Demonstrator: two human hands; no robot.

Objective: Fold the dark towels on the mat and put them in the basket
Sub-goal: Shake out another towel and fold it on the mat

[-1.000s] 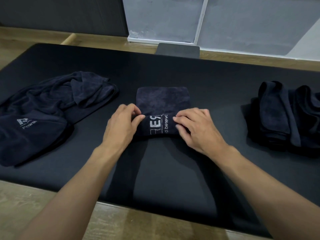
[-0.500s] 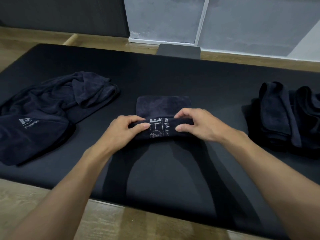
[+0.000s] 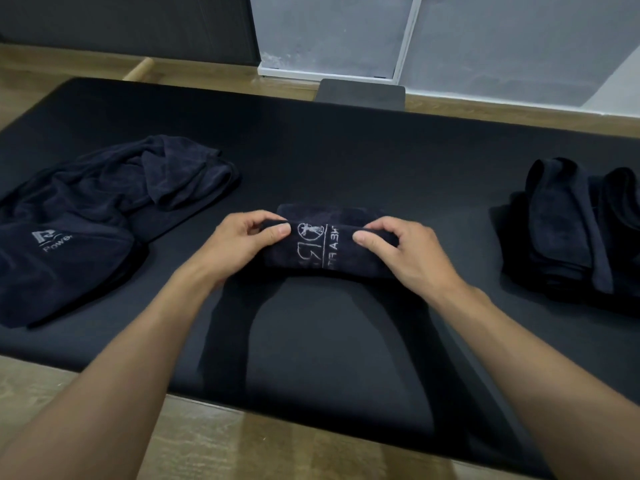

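A dark navy towel with white printed lettering lies rolled into a short bundle at the middle of the black mat. My left hand pinches its left end between thumb and fingers. My right hand pinches its right end the same way. A narrow strip of flat towel shows just beyond the roll. A loose pile of unfolded dark towels, one with a white logo, lies at the left. At the right edge stands a heap of dark folded towels; whether a basket holds them I cannot tell.
The mat covers a wooden table whose near edge shows below. A grey chair back sits beyond the far edge. A grey wall with a white frame lies behind.
Both hands have rolled the towel away from me, over its flat part. The roll has grown thicker and the flat strip beyond it has shrunk. The printed lettering has turned round.
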